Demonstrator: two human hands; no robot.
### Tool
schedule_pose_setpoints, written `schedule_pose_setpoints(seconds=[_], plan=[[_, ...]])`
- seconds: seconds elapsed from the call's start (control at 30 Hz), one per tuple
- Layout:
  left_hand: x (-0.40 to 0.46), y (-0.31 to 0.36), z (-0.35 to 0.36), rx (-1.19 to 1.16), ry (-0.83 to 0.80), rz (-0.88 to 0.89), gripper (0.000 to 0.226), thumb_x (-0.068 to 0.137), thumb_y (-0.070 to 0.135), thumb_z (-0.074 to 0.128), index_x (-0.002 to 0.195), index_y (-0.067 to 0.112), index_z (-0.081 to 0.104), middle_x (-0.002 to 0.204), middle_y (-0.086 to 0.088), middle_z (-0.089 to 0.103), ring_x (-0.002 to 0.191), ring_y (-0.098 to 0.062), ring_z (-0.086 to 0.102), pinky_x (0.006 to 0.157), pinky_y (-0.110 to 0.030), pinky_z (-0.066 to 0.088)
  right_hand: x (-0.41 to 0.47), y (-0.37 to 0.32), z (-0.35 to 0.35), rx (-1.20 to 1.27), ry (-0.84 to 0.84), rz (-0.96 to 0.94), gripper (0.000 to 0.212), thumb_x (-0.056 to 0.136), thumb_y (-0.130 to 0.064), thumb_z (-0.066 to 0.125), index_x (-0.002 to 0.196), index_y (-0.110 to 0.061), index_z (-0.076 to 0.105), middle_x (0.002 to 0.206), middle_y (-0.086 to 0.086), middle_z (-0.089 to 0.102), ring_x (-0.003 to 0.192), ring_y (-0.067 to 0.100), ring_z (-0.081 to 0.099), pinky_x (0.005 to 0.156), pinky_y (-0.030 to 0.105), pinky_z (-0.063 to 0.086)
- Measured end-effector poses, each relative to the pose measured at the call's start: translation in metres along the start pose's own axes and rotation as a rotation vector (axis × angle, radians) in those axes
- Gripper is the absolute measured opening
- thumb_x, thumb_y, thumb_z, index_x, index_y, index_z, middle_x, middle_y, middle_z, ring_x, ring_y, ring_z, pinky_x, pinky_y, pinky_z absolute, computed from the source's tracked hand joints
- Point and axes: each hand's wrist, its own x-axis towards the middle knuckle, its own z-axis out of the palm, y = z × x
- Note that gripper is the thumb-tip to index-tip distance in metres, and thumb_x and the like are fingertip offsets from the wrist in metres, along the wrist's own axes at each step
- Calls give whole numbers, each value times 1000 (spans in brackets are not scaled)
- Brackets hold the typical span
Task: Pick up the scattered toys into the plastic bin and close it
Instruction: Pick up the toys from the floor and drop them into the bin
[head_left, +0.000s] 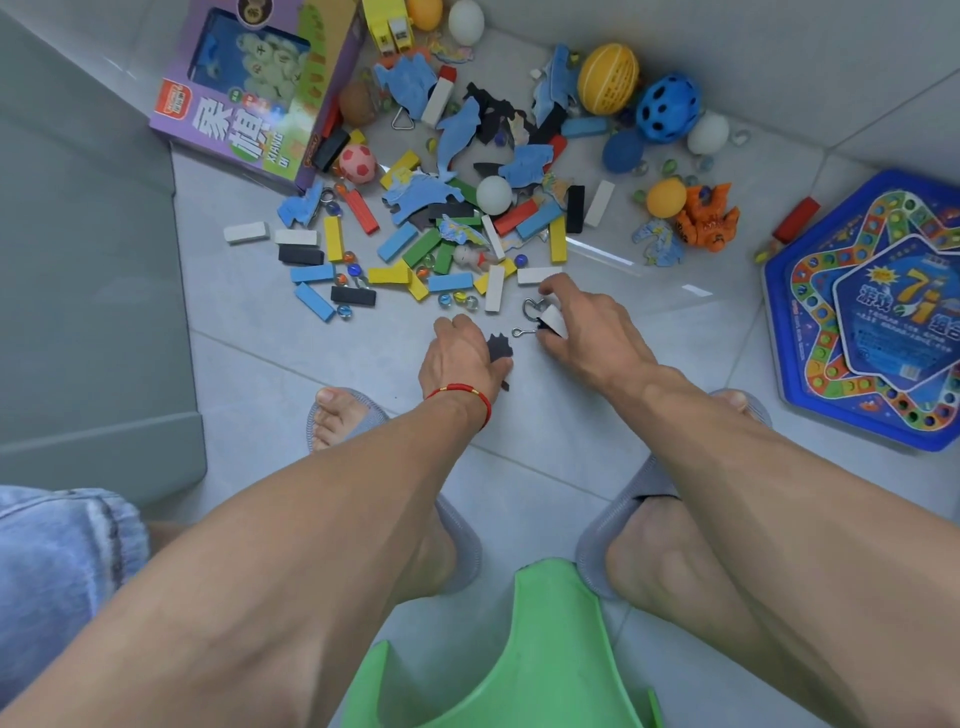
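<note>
A heap of toys lies on the tiled floor ahead of me: coloured wooden blocks (332, 238), blue and black puzzle pieces (457, 136), marbles, balls (493, 195) and an orange robot figure (707, 217). My left hand (460, 358) holds a black puzzle piece (500, 347) low over the floor. My right hand (582, 325) grips a small white block (553, 321), with a metal hook (522, 331) and a metal ring (532, 307) lying just beside its fingers. The grey bin (93, 291) stands at my left.
A purple game box (260, 88) leans at the back left. A blue hexagonal board game (872, 317) lies at the right. My feet in grey slippers and a green stool (545, 660) are below me. A wall corner closes off the back.
</note>
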Motion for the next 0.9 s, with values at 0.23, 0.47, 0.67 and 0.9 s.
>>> schedule_pose_setpoints(seconds=[0.23,0.47,0.67,0.9], plan=[[-11,-15,-16,-223,-140,-115,23,95,26,51,91,5,61,94,-16,64,91,-35,58,69,-33,42,13,-10,15,-73,-75,64,34,94,-30,61,120,-15,46,105,17,62,93,38,57,73,38,46],[-39,-19,-30,-579,-135,-292,20,91,23,46,83,7,55,76,-6,52,63,-23,43,65,-30,39,-6,-25,24,-396,-82,88,19,92,-14,57,110,-7,55,110,14,66,102,37,62,72,32,33],[-64,-20,-44,-802,-145,-353,20,91,15,49,78,10,63,71,-8,60,53,-21,42,54,-27,37,-32,0,26,-163,-22,235,22,87,-31,62,97,-12,59,92,11,64,86,35,61,67,33,40],[-83,-23,-51,-1107,-168,-388,13,98,8,53,102,1,63,71,-10,54,49,-17,35,46,-26,33,-71,6,3,1251,6,636,24,85,-23,60,64,-16,52,57,3,42,44,14,25,39,22,17]])
